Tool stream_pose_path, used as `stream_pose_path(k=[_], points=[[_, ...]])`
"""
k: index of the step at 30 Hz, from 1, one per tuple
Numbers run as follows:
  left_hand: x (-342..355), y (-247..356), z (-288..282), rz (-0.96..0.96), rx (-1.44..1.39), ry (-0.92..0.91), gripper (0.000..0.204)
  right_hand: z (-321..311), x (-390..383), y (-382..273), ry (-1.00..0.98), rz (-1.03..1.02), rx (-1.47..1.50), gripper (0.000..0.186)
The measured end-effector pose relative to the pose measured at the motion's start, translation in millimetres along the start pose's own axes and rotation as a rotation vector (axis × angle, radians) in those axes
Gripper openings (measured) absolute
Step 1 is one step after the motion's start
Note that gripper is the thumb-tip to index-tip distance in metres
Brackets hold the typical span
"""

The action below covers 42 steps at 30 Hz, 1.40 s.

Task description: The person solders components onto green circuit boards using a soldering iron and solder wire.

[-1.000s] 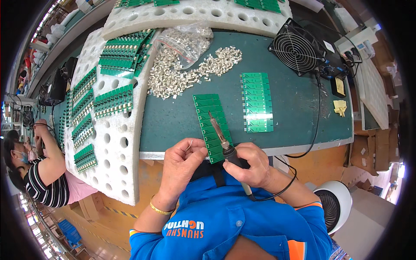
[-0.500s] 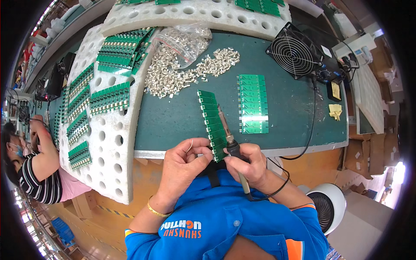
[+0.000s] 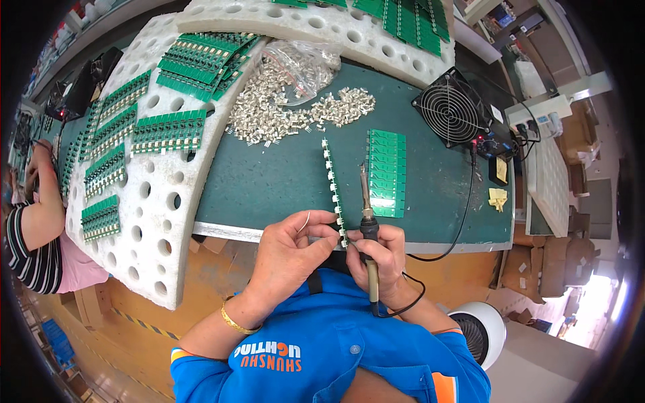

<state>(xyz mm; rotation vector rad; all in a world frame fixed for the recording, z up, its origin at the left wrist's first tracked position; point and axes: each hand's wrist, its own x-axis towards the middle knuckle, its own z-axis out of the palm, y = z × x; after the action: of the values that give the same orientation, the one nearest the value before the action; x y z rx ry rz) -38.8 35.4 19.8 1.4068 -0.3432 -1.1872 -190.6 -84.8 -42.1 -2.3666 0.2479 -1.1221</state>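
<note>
A green circuit board point(image 3: 334, 191) stands nearly edge-on above the bench, with a row of small white connectors along its edge. My left hand point(image 3: 289, 250) is closed, pinching the board's near end between thumb and fingers. A thin pale wire point(image 3: 307, 220) curves out over those fingers. My right hand point(image 3: 384, 255) is wrapped round a soldering iron point(image 3: 369, 228), its tip pointing away from me, just right of the board and apart from it. The right fingertips also reach the board's near end. Another green board panel point(image 3: 388, 176) lies flat on the bench behind the iron.
Small white connectors point(image 3: 259, 121) lie heaped beside a clear plastic bag point(image 3: 306, 67). White foam trays point(image 3: 158, 201) hold several boards at left and back. A black fan point(image 3: 450, 111) and the iron's cable point(image 3: 463, 232) are at right. A person point(image 3: 40, 235) sits at far left.
The held board has turned from showing its green face to nearly edge-on, connectors facing me. The iron has swung more upright. The whole view has shifted slightly.
</note>
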Motion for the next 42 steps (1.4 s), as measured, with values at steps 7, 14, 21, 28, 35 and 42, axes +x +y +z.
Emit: stream_pose_path(k=[7,14,21,28,35,42], points=[[0.4,-0.2,2.0,0.001,-0.018,-0.014,0.033,-2.3,4.2,-0.9,-0.013,-0.011,-0.019,0.05],[1.8,-10.6,1.6,0.073,-0.048,0.017,0.032,-1.3,5.5,-2.9,-0.018,-0.017,-0.012,0.051],[-3.8,-1.9,-7.3,-0.012,0.008,0.007,0.032,3.0,-0.2,0.5,-0.015,-0.044,-0.02,0.048],[-4.6,-7.9,-15.6,-0.025,0.111,0.099,0.029,6.5,5.2,0.9,-0.069,-0.124,0.01,0.042],[-8.0,-17.4,-17.0,-0.06,0.107,0.15,0.022,7.2,0.8,-0.5,-0.136,-0.089,0.073,0.042],[-9.0,-12.1,-18.6,-0.115,-0.016,0.137,0.019,5.3,0.0,-1.5,-0.156,-0.002,0.174,0.045]])
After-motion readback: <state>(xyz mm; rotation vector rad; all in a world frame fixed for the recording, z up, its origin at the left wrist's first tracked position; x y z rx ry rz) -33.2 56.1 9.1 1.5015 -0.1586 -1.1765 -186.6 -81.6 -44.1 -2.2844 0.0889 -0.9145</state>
